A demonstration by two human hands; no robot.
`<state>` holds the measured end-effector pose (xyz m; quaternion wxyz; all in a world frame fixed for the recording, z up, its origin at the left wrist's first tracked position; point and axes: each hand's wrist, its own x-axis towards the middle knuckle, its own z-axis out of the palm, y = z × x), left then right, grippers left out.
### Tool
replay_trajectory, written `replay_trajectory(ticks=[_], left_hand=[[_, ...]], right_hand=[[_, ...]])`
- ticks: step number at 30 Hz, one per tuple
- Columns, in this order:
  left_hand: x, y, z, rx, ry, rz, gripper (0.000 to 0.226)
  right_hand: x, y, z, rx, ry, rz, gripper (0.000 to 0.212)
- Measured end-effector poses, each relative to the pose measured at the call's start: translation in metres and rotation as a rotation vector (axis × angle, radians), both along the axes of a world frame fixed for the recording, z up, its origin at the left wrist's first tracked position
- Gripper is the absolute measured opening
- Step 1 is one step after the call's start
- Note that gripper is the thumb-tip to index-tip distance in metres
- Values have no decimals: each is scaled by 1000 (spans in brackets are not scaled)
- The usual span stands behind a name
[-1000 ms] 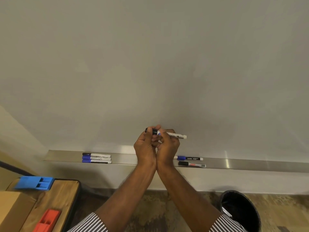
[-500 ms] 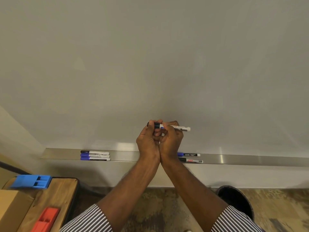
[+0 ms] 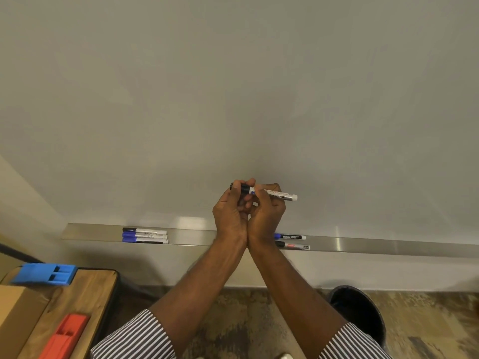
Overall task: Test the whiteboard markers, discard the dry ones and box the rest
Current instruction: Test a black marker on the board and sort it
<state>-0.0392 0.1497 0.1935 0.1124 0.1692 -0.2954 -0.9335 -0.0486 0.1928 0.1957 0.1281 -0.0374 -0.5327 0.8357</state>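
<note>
Two hands grip one marker [image 3: 274, 195] before the whiteboard [image 3: 233, 86].
Left hand [image 3: 229, 211] curls round its black cap, right hand [image 3: 267, 212] round the barrel; both sit higher than before, well above the tray [image 3: 388, 246].

Bare whiteboard [image 3: 233, 86] above; marker-laden ledge [image 3: 388, 248] below
</note>
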Motion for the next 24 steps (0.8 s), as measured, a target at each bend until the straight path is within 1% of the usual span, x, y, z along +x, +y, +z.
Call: replay_trajectory(ticks=[4,7,10,11,12,14,15,17,20,24], left_hand=[[-2,1,5,-110,-25,-3,19],[-1,1,5,-199,-26,-7,20],[2,5,2,-209,-86,58,24],[3,5,1,-188,-118,90,24],[2,3,1,-117,-158,141,23],[1,-8,0,129,-176,233,21],[-1,-13,-1,182,-148,247,20],[-2,-15,3,122,-73,186,17],[2,-6,11,-91,-20,108,16],[-5,-18,19,-420,120,120,23]], right_hand=[[-2,1,-1,50,-24,-25,19],[-4,2,0,11,-78,-48,21],[-3,1,-4,-36,-102,-23,20],[-2,1,-5,-63,-113,-28,21],[-2,2,-6,-106,-140,-58,22],[-3,6,-12,-264,-218,-136,24],[-1,8,-15,-309,-236,-155,25],[0,9,-16,-339,-211,-143,28],[-7,13,-10,-325,-135,-87,28],[-22,31,18,-319,11,-19,27]])
